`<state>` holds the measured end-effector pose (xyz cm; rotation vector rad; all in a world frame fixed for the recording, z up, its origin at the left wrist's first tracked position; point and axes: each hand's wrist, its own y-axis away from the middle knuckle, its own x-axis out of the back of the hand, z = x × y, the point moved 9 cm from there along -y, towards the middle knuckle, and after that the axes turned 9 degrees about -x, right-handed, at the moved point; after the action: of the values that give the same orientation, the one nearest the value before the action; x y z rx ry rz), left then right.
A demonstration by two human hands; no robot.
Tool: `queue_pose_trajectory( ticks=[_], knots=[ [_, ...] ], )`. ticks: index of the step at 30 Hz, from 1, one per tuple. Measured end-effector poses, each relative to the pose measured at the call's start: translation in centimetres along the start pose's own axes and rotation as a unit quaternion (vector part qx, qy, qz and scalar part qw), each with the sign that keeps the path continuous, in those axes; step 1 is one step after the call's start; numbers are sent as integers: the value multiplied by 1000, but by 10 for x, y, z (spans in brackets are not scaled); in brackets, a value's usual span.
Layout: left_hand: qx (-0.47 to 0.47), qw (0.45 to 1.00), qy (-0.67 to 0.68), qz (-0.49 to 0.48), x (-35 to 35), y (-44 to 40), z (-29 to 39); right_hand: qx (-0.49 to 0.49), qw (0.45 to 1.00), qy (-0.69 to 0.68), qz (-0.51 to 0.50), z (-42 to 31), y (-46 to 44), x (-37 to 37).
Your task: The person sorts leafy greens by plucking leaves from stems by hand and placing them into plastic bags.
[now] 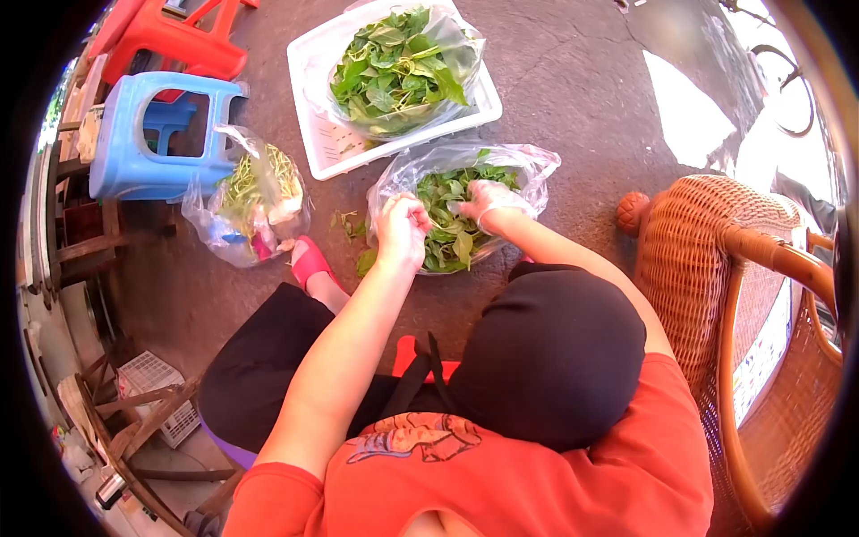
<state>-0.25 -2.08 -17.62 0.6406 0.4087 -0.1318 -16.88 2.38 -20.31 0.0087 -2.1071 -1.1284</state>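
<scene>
Red shirt (537,483) and dark pants are closest to where the camera looks down, on a person bent over a see-through bag (537,165) full of green leaves (447,237). That bag sits just on the person's side of the white tray (309,116). In the tray is another bag (461,40), and it is heaped with leaves too.

The right hand (492,199) reaches down into the leaves by the person. Its fingertips are hidden, so I can't tell if it grips any. The left hand (403,224) is curled up at the bag's left edge, and I can't see a leaf poking out of it.

It looks like leaves are being gone through by hand. To do that well, I think, lift just a few at a time and be gentle, because soft leaves would likely bruise. Folding the floppy edge back would help the eyes see in. Mind the loose leaves (367,261) on the ground, nearer the person than the white tray. Over to the tray's left, a bag of stems (201,210) stands beside a blue stool (116,143).
</scene>
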Motion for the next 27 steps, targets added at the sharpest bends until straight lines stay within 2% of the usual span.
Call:
queue_pose_trajectory(
  ticks=[2,3,5,6,7,9,11,17,21,24,26,27],
  knots=[
    [-7,1000,-23,3,0,-1,1,42,999,17,-18,-2,-6,-10],
    [-7,999,-34,10,0,0,2,39,994,-88,-52,0,-8,-9],
    [1,999,-54,5,-1,4,4,32,949,-290,-118,3,-10,-4],
    [10,998,-63,-8,-3,7,4,156,823,-518,-171,-13,-2,4],
    [19,997,-71,-21,-4,9,3,139,785,-576,-182,-8,-4,1],
    [25,994,-82,-62,-12,13,2,133,785,-564,-221,-26,35,26],
    [40,990,-85,-104,-31,22,3,153,783,-562,-218,-33,44,32],
    [32,989,-60,-135,-55,31,9,182,820,-517,-167,-45,54,44],
    [13,987,-99,-128,-53,30,14,179,831,-507,-141,-40,49,43],
    [-106,961,-229,-113,-57,31,28,195,837,-492,-138,-40,51,41],
    [-133,948,-260,-129,-57,28,25,201,839,-484,-143,-42,50,38],
    [-147,940,-275,-136,-56,27,25,193,852,-477,-100,-38,49,42]
  ],
)
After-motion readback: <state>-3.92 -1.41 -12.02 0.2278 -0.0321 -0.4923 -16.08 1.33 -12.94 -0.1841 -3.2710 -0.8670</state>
